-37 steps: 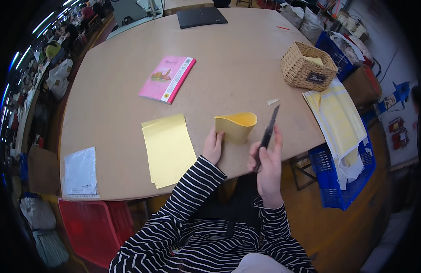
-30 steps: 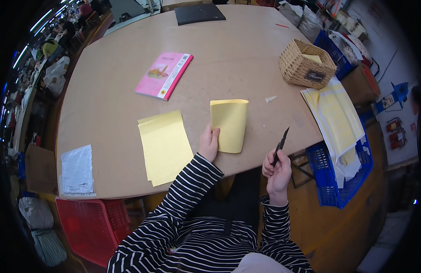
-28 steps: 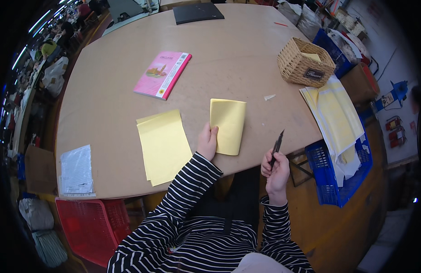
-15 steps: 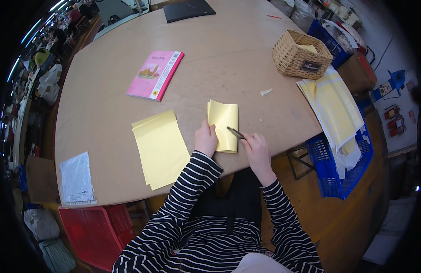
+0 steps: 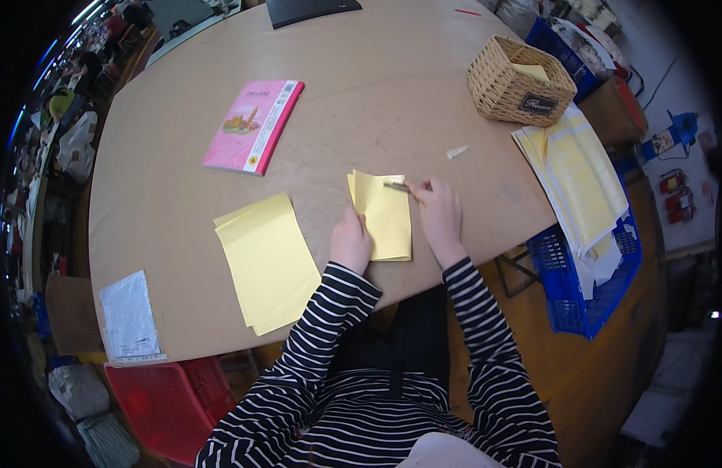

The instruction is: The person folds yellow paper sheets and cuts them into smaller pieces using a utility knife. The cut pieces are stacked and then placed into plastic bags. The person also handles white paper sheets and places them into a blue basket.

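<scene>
A yellow sheet of paper lies folded over on the table in front of me, its fold along the right side. My left hand is closed on the paper's left edge, thumb on top. In my right hand I grip a slim dark tool, its exact kind too small to make out. The tool lies across the upper right part of the folded paper, near the crease. To the left, a few loose yellow sheets lie overlapped and slightly fanned.
A pink book lies farther off to the left. At the right edge stand a wicker basket and draped yellow-and-white sheets over a blue crate. A plastic-wrapped packet lies front left, above a red crate.
My right hand has moved up and away from me along the fold, carrying the tool. The folded paper's right side looks flatter than before. My left hand keeps its hold.
</scene>
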The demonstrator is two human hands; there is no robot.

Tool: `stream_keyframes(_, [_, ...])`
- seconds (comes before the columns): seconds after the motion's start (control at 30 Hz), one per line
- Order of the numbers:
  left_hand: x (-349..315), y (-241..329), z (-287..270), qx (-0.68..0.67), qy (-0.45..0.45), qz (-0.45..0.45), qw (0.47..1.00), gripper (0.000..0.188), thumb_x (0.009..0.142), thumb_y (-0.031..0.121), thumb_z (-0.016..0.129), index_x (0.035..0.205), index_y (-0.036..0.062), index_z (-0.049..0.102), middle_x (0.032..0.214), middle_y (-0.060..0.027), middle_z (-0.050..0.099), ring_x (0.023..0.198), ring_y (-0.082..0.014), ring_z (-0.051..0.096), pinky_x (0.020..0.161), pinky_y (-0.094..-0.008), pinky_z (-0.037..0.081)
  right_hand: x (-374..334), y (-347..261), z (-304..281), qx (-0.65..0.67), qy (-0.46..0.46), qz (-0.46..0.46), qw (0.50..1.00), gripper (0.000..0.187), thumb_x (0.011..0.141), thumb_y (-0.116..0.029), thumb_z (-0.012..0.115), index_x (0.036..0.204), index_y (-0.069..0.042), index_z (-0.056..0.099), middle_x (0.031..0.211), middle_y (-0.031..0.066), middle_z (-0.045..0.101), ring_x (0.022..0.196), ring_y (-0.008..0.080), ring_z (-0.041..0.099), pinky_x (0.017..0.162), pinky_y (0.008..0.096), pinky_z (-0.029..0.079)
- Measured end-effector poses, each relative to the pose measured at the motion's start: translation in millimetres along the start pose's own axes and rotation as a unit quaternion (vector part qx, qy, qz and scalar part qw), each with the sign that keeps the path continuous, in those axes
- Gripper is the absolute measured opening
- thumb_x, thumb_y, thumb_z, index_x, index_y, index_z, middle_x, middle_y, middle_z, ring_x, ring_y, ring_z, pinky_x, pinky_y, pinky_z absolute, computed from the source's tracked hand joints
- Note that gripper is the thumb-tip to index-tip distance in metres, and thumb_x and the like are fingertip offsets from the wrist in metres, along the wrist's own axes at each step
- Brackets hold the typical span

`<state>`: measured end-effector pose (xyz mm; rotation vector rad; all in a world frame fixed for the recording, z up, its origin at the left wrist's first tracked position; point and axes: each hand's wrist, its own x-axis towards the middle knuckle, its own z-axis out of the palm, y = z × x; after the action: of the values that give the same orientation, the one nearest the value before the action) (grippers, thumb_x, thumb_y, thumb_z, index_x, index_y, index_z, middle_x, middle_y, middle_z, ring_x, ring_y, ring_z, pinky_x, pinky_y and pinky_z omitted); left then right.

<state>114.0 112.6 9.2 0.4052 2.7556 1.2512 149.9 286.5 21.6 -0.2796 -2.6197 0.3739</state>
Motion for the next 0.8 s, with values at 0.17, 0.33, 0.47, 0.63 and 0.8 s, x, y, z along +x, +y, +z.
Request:
stream_keyframes(0.17, [0.4, -0.3, 2.1, 0.007, 0.032, 0.008, 0.999, 0.018, 0.091, 0.013, 0.048, 0.103, -0.0003, 0.047, 0.068, -0.0275, 0.059, 0.064, -0.047, 0.058, 0.057, -0.0558, 0.044, 28.2, 7.1, 12.5, 0.043, 0.049, -0.022, 0.998, 0.025, 0.079, -0.01, 0.06, 0.102, -0.015, 0.069, 0.089, 0.0052, 0.057, 0.085, 0.0223, 0.054, 0.075, 0.0349, 0.043])
stream_keyframes(0.33, [-2.3, -1.0, 4.2, 0.0, 0.058, 0.027, 0.998, 0.018, 0.092, 0.014, 0.046, 0.103, -0.0005, 0.047, 0.068, -0.0276, 0.059, 0.063, -0.0463, 0.058, 0.056, -0.0551, 0.044, -11.6, -3.9, -5.8, 0.052, 0.03, -0.069, 0.996, 0.026, 0.08, -0.01, 0.052, 0.103, -0.011, 0.066, 0.093, 0.0031, 0.057, 0.089, 0.0213, 0.054, 0.079, 0.0361, 0.04])
stream_keyframes(0.47, [-3.9, -0.7, 6.6, -0.001, 0.042, 0.016, 0.999, 0.016, 0.093, 0.015, 0.045, 0.1, 0.0005, 0.046, 0.066, -0.0276, 0.058, 0.063, -0.0469, 0.057, 0.055, -0.0554, 0.044, -57.2, -12.4, -28.3, 0.015, -0.039, -0.07, 0.997, 0.029, 0.079, -0.009, 0.051, 0.104, -0.012, 0.065, 0.097, 0.0003, 0.058, 0.09, 0.0194, 0.054, 0.079, 0.0341, 0.04])
stream_keyframes(0.63, [-4.4, 0.4, 5.6, 0.018, 0.043, 0.033, 0.998, 0.016, 0.093, 0.015, 0.045, 0.098, 0.0004, 0.046, 0.067, -0.0266, 0.059, 0.064, -0.0468, 0.057, 0.056, -0.0554, 0.044, -92.3, -25.5, -55.0, 0.04, -0.087, -0.073, 0.993, 0.029, 0.078, -0.008, 0.052, 0.104, -0.012, 0.065, 0.097, -0.0006, 0.059, 0.09, 0.0191, 0.053, 0.08, 0.0333, 0.039])
stream_keyframes(0.8, [1.4, -5.0, 6.0, -0.023, 0.04, 0.008, 0.999, 0.02, 0.092, 0.014, 0.045, 0.103, -0.002, 0.049, 0.078, -0.0294, 0.06, 0.076, -0.0462, 0.059, 0.066, -0.0531, 0.046, -118.7, -33.3, -71.5, 0.049, -0.061, -0.104, 0.992, 0.026, 0.078, -0.003, 0.053, 0.1, -0.01, 0.066, 0.094, 0.004, 0.059, 0.085, 0.0236, 0.054, 0.077, 0.035, 0.042])
